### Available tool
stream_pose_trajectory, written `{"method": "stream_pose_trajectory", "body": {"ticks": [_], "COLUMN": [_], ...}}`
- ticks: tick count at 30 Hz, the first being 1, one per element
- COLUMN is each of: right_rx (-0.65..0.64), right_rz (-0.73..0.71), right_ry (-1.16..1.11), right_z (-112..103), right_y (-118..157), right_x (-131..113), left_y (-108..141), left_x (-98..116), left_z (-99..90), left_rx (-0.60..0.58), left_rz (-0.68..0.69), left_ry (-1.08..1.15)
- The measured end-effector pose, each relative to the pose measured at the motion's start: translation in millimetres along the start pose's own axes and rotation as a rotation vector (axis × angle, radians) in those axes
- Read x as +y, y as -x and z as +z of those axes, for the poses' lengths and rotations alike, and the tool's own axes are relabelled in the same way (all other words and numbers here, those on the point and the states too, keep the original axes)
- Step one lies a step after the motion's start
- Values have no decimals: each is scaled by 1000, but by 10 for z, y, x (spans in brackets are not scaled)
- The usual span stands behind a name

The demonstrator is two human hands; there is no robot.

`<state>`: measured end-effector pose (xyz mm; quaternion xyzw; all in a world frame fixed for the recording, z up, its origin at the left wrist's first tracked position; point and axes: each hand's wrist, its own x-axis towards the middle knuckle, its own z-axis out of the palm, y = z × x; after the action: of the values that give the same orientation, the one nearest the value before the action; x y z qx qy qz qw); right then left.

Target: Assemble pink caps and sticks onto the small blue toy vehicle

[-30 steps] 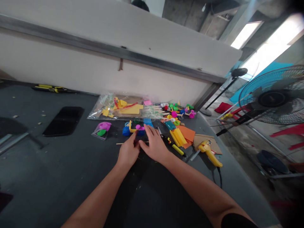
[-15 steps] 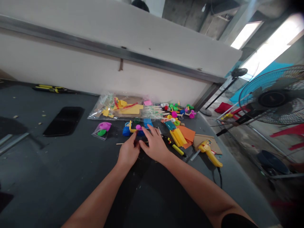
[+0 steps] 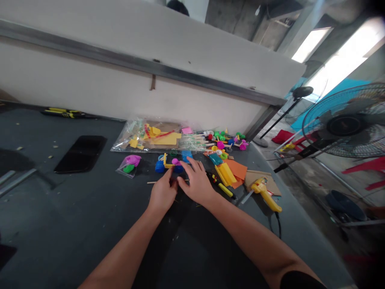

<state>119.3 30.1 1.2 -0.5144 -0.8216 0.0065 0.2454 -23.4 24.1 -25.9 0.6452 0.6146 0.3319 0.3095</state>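
Observation:
A small yellow frame (image 3: pixel 165 161) with blue wheel-like pieces (image 3: pixel 159 166) and a pink ball (image 3: pixel 175 161) on it stands on the dark table (image 3: pixel 99 224). Just in front of it is my left hand (image 3: pixel 163 192), its index finger and thumb bent towards each other; whatever lies between them is hidden. My right hand (image 3: pixel 197 182) hovers at the right side, fingers apart, the index fingertip beside the pink piece. A thin wooden stick (image 3: pixel 151 182) pokes out to the left of my left hand.
Behind lies a clear plastic bag (image 3: pixel 123 138) with yellow pieces. A phone (image 3: pixel 80 154) and a small bag of balloons (image 3: pixel 129 165) are left. Towards the right are a cutter (image 3: pixel 224 188), orange sheets (image 3: pixel 237 170), colourful small parts (image 3: pixel 221 144) and a yellow glue gun (image 3: pixel 266 194). A fan stands beyond.
My right hand has shifted very slightly to the right. My left hand and the yellow frame look the same.

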Motion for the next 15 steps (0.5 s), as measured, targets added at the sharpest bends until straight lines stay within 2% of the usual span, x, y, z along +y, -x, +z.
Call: {"method": "stream_pose_trajectory", "body": {"ticks": [15], "right_rx": [3], "right_rz": [-10], "right_ry": [30], "right_z": [-12], "right_y": [-1], "right_x": [13], "left_y": [-5], "left_x": [-10], "left_z": [8], "left_rx": [-3], "left_rz": [7], "left_ry": [12]}}
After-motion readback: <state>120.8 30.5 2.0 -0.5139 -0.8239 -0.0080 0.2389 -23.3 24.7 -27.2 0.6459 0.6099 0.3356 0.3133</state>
